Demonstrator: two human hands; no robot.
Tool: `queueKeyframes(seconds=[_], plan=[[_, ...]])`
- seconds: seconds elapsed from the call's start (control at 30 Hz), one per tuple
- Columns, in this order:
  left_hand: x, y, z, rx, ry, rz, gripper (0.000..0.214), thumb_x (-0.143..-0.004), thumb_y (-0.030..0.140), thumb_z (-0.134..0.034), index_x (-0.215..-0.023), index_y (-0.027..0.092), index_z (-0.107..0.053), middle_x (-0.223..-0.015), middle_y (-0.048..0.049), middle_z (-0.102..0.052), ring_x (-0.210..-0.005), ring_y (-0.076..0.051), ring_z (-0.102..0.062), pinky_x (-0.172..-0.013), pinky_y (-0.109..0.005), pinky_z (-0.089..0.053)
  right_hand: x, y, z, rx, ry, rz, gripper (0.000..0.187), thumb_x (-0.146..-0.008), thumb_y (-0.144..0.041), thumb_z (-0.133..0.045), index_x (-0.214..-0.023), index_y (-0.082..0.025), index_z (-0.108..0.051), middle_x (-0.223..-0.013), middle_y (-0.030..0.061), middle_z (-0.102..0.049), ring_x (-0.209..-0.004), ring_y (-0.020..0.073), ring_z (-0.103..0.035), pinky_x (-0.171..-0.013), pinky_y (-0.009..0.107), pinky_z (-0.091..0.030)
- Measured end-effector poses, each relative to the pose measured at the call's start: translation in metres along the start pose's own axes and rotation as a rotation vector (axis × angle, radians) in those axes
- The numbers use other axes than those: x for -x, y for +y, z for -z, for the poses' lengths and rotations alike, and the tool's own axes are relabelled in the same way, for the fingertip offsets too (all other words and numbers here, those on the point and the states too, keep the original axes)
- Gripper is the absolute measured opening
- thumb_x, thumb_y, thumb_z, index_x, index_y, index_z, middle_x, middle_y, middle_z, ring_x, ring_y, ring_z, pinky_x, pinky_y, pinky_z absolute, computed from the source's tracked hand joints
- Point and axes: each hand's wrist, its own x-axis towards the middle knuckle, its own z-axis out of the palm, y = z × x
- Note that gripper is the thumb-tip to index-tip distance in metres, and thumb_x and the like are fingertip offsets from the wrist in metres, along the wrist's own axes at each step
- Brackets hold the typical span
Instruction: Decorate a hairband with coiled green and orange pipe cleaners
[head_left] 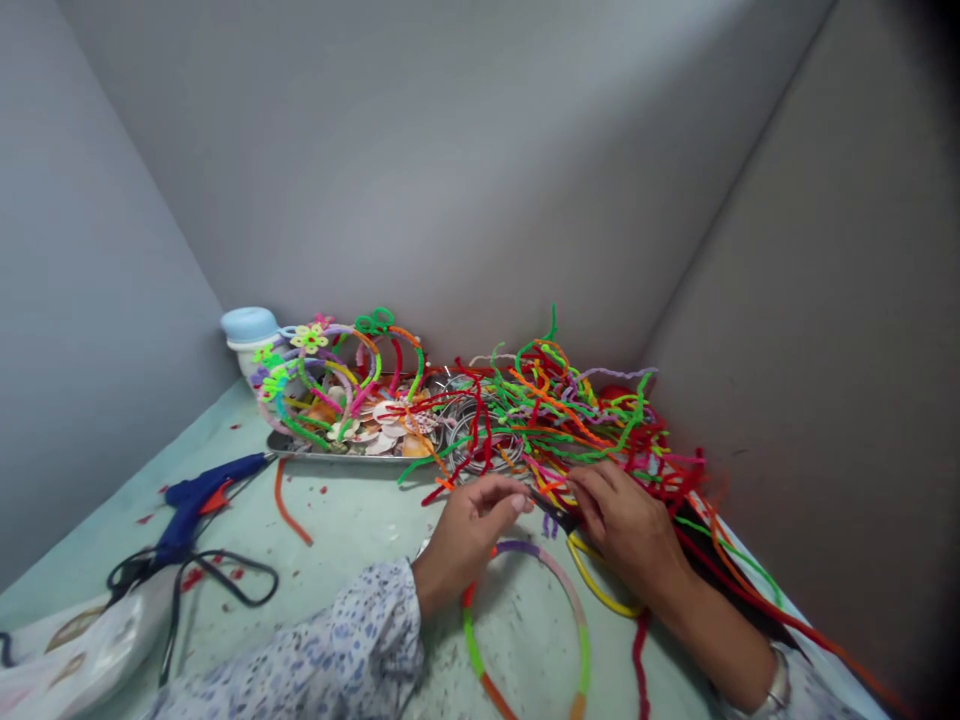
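My left hand (469, 528) lies on the pale green tabletop (352, 530) with fingers curled, pinching near the edge of a tangled heap of coloured pipe cleaners (570, 410). My right hand (626, 520) rests palm down at the heap's front edge, its fingers dug in among the strands; what they grip is hidden. Below both hands lies a hoop wrapped in multicoloured pipe cleaner (525, 630), and a yellow loop (600, 592) sits under my right wrist.
A metal tray (300, 448) at the back holds finished pipe-cleaner headbands (330, 365) and paper flowers. A blue-lidded jar (250, 330) stands behind it. A blue glue gun (196, 500) with black cord lies at left. A loose orange pipe cleaner (289, 505) lies nearby. Grey walls close in.
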Motion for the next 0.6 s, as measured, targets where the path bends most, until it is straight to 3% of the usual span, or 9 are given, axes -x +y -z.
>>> queueKeyframes(seconds=[0.1, 0.27, 0.47, 0.6], plan=[[-0.004, 0.002, -0.003, -0.009, 0.076, -0.108, 0.027, -0.08, 0.031, -0.06, -0.104, 0.019, -0.06, -0.081, -0.0032, -0.063, -0.077, -0.016, -0.057, -0.071, -0.025, -0.043, 0.006, -0.005, -0.005, -0.045, 0.012, 0.111, 0.023, -0.091, -0.023, -0.042, -0.101, -0.021, -0.062, -0.103, 0.0099, -0.061, -0.09, 0.0198, -0.058, -0.072, 0.028, -0.045], [0.0, -0.017, -0.003, -0.129, 0.022, -0.071, 0.033, -0.079, 0.031, -0.061, -0.11, 0.02, -0.06, -0.076, -0.0014, -0.06, -0.067, -0.014, -0.052, -0.061, -0.023, -0.04, 0.016, -0.009, -0.013, -0.146, -0.023, 0.265, 0.028, -0.09, -0.016, -0.041, -0.112, -0.02, -0.057, -0.114, 0.0109, -0.061, -0.098, 0.02, -0.059, -0.079, 0.03, -0.047], [-0.004, -0.027, -0.001, -0.469, -0.022, -0.145, 0.013, -0.079, 0.028, -0.06, -0.081, 0.018, -0.068, -0.075, -0.0029, -0.061, -0.068, -0.015, -0.053, -0.063, -0.024, -0.039, 0.019, -0.009, -0.012, -0.186, 0.017, 0.296, 0.026, -0.089, -0.023, -0.046, -0.113, -0.019, -0.057, -0.108, 0.0111, -0.064, -0.098, 0.0209, -0.059, -0.082, 0.032, -0.047], [-0.007, -0.02, 0.003, -0.547, 0.138, -0.256, 0.014, -0.082, 0.03, -0.056, -0.081, 0.019, -0.065, -0.077, -0.0017, -0.058, -0.07, -0.015, -0.052, -0.062, -0.024, -0.038, 0.015, 0.0, -0.015, -0.146, 0.146, 0.185, 0.026, -0.089, -0.016, -0.046, -0.112, -0.02, -0.057, -0.107, 0.0081, -0.064, -0.098, 0.0185, -0.059, -0.085, 0.03, -0.047]])
